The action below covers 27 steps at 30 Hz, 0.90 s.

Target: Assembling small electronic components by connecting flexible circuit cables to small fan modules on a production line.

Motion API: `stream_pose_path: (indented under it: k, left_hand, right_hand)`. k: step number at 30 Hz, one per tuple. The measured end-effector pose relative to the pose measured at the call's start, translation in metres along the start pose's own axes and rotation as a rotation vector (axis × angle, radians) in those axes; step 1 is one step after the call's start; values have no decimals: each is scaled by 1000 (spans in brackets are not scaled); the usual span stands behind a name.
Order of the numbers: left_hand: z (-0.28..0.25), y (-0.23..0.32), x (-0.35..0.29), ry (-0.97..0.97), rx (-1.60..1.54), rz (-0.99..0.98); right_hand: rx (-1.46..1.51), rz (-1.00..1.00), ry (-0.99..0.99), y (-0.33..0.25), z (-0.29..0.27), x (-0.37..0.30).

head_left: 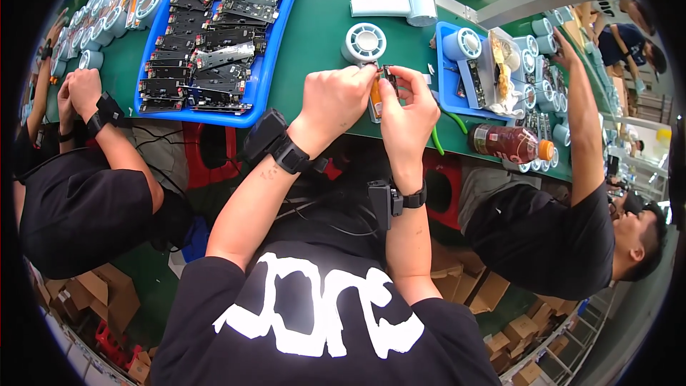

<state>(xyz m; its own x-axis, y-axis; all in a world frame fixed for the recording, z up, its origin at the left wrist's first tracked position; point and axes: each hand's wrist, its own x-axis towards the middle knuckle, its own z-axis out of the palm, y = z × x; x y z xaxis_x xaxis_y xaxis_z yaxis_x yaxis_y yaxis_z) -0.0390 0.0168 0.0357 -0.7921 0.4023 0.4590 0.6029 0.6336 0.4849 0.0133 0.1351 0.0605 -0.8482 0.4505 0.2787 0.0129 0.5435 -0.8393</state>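
A light-blue handheld fan (364, 44) lies in front of me, its round grille facing up. Its handle is uncovered and shows an orange battery-like cylinder (376, 97) between my hands. My left hand (337, 100) is closed at the fan's neck, fingertips pinching there; some of the grip is hidden. A small dark circuit board (389, 76) sits between the thumb and fingers of my right hand (409, 109), just beside the handle. Beyond them on the green table lies another light-blue fan (420, 8), on its side with wires at its handle.
A blue tray (259, 93) full of dark circuit boards stands at left. At right are a smaller blue tray (444, 100) with fan parts, green-handled pliers (457, 123) and a bottle of dark drink (504, 141). Co-workers sit on both sides, among more fans.
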Motion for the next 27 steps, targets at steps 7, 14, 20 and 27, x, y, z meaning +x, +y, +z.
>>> stream_pose_path:
  k: [7, 14, 20, 27]
  left_hand:
    - [16, -1, 1, 186, -163, -59]
    - [24, 7, 1, 329, -478, -343]
    - [17, -3, 7, 189, -847, -615]
    - [20, -10, -9, 210, -847, -496]
  right_hand:
    - [57, -16, -9, 2, 8, -2]
    - [66, -8, -26, 5, 9, -3]
    - [-69, 33, -39, -3, 8, -1]
    - [-206, -169, -16, -4, 22, -1]
